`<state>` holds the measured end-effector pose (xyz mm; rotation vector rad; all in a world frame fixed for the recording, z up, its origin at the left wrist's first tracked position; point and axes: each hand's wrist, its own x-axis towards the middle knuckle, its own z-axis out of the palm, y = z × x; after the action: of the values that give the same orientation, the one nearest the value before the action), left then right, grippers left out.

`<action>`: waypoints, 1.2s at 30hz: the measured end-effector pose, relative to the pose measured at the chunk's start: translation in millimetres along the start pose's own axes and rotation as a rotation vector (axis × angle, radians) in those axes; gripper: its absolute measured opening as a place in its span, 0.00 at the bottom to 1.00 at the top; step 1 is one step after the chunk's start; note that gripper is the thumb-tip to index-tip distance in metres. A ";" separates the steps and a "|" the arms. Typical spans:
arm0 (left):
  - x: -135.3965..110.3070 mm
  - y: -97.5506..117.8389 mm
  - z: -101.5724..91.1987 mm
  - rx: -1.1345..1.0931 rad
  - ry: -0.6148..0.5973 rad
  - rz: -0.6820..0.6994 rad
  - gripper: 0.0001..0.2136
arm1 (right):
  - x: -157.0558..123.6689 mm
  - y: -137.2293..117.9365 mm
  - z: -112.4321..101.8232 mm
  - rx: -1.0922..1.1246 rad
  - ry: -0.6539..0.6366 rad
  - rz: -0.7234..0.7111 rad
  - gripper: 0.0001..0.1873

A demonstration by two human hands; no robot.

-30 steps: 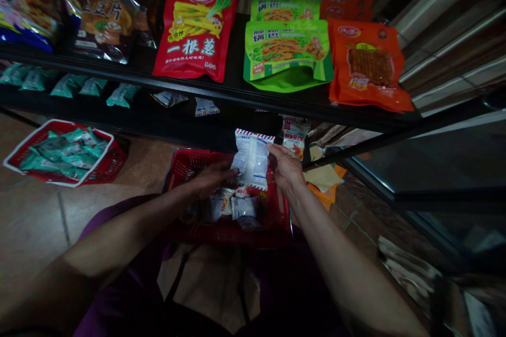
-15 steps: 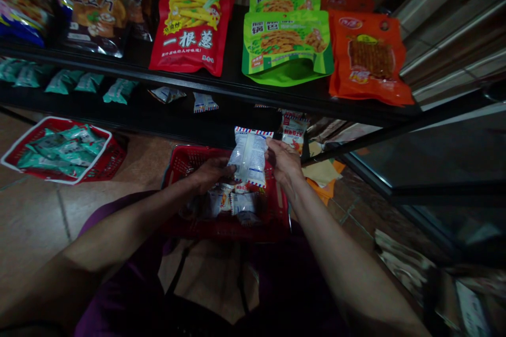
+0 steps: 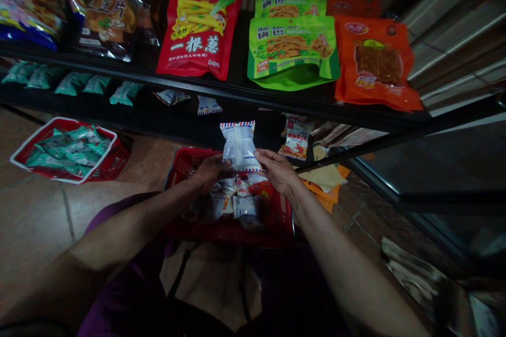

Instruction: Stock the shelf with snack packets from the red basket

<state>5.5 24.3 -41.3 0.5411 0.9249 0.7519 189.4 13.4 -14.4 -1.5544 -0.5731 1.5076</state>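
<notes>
A small white snack packet (image 3: 239, 145) with red and blue striped ends is held up, its printed back facing me. My left hand (image 3: 211, 171) grips its lower left side. On its lower right edge, my right hand (image 3: 279, 168) pinches it between thumb and fingers. Below both hands is a red plastic basket (image 3: 185, 229), with several similar packets (image 3: 247, 205) lying in it. Two more small packets, a silvery one (image 3: 172, 96) and a striped one (image 3: 208, 104), lie on the lower black shelf. A red and white packet (image 3: 297, 137) stands at that shelf's right end.
On the upper black shelf (image 3: 233, 89) stand a red bag (image 3: 201, 21), green pouches (image 3: 292, 52) and orange packs (image 3: 377, 60). A second red basket (image 3: 114, 160) with teal packets (image 3: 69, 150) sits on the floor at left. Orange and tan papers (image 3: 326, 184) lie right of my basket.
The white packet has moved left and slightly up relative to the basket, uncovering more packets below. My right hand has shifted to its lower right edge. The view has shifted slightly.
</notes>
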 end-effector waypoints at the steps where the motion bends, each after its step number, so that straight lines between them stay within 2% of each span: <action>1: 0.2 -0.1 -0.1 -0.008 0.012 -0.001 0.12 | -0.2 -0.5 0.4 0.007 0.000 0.009 0.18; 4: 0.2 -0.6 0.0 -0.009 0.028 -0.003 0.12 | 0.5 -0.3 1.4 0.000 0.010 0.017 0.18; 9: -2.1 1.2 2.6 -0.012 -0.052 -0.035 0.15 | 3.7 3.1 1.7 0.007 0.075 -0.075 0.20; 15: -7.9 8.9 7.4 0.043 -0.137 0.012 0.21 | 4.7 6.3 2.6 -0.029 0.008 -0.164 0.21; 21: -0.7 1.4 4.1 0.020 -0.031 0.030 0.20 | 3.2 10.9 6.1 -0.062 -0.036 -0.195 0.22; 29: 0.8 1.5 2.6 -0.064 -0.012 0.051 0.17 | -5.1 5.2 10.0 -0.070 -0.045 -0.152 0.21; 36: 2.7 -0.3 3.3 -0.112 -0.008 0.026 0.16 | -8.1 4.4 11.9 -0.061 -0.047 -0.178 0.20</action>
<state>9.5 25.9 -41.2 0.4582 0.8646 0.8197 175.6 7.7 -12.2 -1.4758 -0.7704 1.4065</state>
